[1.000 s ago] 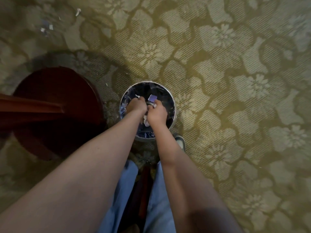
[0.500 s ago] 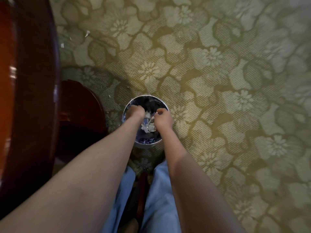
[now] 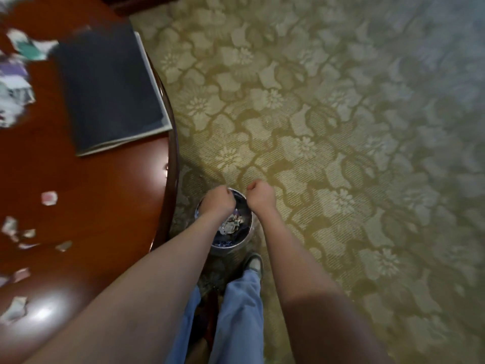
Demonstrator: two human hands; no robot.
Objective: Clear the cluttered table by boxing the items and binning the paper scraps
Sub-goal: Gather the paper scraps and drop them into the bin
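A small round metal bin [image 3: 242,241] stands on the carpet beside the table, with crumpled paper scraps [image 3: 231,224] lying inside. My left hand [image 3: 219,199] hovers over its far left rim, fingers curled in, nothing visible in it. My right hand [image 3: 259,194] is above the far right rim, also curled into a loose fist with nothing seen in it. On the round dark-red wooden table [image 3: 91,193] at the left, several torn paper scraps [image 3: 48,197] lie scattered near the front.
A dark closed book [image 3: 110,88] lies near the table's right edge. Blurred colourful items [image 3: 15,82] crowd the table's far left. Green floral carpet [image 3: 341,153] spreads to the right. My shoe [image 3: 253,262] and blue trouser legs are just below the bin.
My hands have let the scraps fall into the bin and lifted out, moving apart above the rim. My head has risen and turned left, bringing the table top into view.
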